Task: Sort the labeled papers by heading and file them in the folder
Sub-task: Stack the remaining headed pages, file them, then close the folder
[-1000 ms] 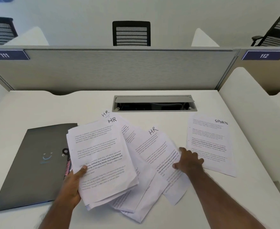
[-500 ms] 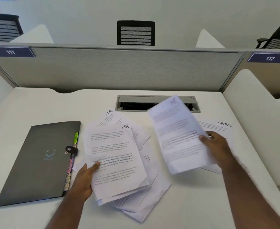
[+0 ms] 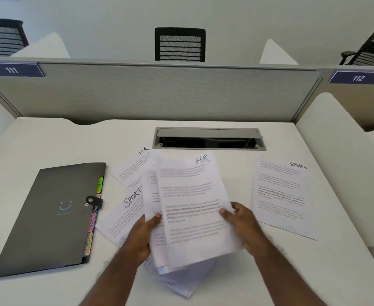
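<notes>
Sorting step: left hand (image 3: 143,236) and right hand (image 3: 240,224) both grip white HR-headed paper stack (image 3: 194,208); next, square it, keep gathering HR sheets.

White desk (image 3: 203,290), grey partition (image 3: 155,91) labelled 111 and 112, mesh chair (image 3: 180,44) beyond.

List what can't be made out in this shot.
- Head view: printed body text of the held HR sheet is motion-blurred.
- Sheets beneath it: headings covered by that sheet.
- Folder: closed cover hides its contents; lower tab labels too small.
- Left hand, right hand: fingers behind paper.
</notes>
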`<action>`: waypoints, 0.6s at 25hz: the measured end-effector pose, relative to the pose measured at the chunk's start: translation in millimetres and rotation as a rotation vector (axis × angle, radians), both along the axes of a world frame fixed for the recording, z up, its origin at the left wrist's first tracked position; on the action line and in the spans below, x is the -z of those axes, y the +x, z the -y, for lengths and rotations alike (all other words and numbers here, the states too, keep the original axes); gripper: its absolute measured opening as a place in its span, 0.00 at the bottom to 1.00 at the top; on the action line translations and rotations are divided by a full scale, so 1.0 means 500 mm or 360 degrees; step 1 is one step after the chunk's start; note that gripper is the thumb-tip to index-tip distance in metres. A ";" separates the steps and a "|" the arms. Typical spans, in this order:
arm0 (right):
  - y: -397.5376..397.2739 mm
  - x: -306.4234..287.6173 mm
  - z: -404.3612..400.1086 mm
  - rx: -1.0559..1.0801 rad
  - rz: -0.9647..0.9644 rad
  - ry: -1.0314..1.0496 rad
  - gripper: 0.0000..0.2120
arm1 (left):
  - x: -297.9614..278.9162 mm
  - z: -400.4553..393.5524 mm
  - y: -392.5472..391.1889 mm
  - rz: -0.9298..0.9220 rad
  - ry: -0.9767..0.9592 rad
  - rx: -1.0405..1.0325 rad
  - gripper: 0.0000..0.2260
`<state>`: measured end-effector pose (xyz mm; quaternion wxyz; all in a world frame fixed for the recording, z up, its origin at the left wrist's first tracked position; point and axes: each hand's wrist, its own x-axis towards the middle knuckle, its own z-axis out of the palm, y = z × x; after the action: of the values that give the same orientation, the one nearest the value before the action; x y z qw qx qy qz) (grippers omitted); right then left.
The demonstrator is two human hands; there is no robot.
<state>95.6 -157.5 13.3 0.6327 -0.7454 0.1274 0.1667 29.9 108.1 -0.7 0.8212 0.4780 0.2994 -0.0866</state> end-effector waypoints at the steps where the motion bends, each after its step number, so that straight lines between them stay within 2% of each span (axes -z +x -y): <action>1: -0.009 0.013 -0.011 -0.0030 -0.0011 -0.0107 0.09 | -0.006 0.006 0.000 0.0001 0.0014 0.0038 0.12; 4: -0.026 0.028 -0.032 -0.0105 0.0011 -0.0375 0.16 | -0.014 0.012 -0.001 -0.0025 0.0034 0.0074 0.12; 5: -0.027 0.031 -0.031 -0.0118 0.0008 -0.0370 0.17 | -0.015 0.013 -0.001 -0.0028 0.0026 0.0082 0.12; 8: -0.031 0.021 -0.031 -0.0143 -0.0128 0.0022 0.17 | -0.013 0.017 -0.002 -0.0056 0.0006 0.0084 0.11; 10: -0.029 0.029 -0.028 -0.0198 -0.0090 -0.0003 0.15 | -0.005 0.014 -0.001 -0.0107 -0.0081 0.0021 0.13; 12: -0.029 0.032 -0.030 -0.0199 0.0019 -0.0103 0.11 | 0.002 0.003 0.000 -0.0151 -0.0236 -0.0007 0.21; 13: -0.030 0.033 -0.033 -0.0170 0.0050 -0.0140 0.10 | 0.002 -0.002 -0.001 -0.0137 -0.0281 0.0025 0.21; 15: -0.030 0.030 -0.044 -0.0183 0.0074 -0.0124 0.10 | 0.007 -0.015 -0.006 -0.0104 -0.0173 0.0110 0.16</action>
<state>80.7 -135.3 -1.7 0.5954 -0.7792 0.0760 0.1804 26.7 115.7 -4.2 0.8321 0.4398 0.3043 -0.1465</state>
